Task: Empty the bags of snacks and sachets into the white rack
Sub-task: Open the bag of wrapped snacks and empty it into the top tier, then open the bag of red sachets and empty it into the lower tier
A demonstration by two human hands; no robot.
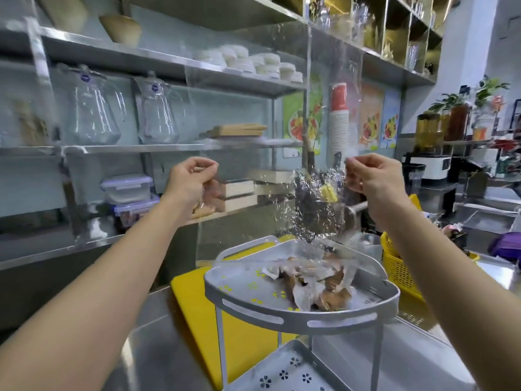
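A clear plastic bag (pixel 315 210) hangs upside down between my two hands above the white rack (pixel 282 314). My left hand (pixel 191 179) pinches one bottom corner of the bag. My right hand (pixel 372 176) pinches the other corner. One yellow sachet (pixel 329 193) is still inside the bag, near my right hand. A heap of brown and white snack packets and sachets (pixel 318 286) lies on the rack's top tier, under the bag's mouth. The rack's lower tier (pixel 284 371) shows below, with nothing visible on it.
The rack stands on a steel counter (pixel 158 348) against a yellow board (pixel 191 300). A yellow crate (pixel 400 266) sits to its right. Behind are steel shelves with glass jugs (pixel 93 108), lidded boxes (pixel 127 187) and a stack of paper cups (pixel 339 122).
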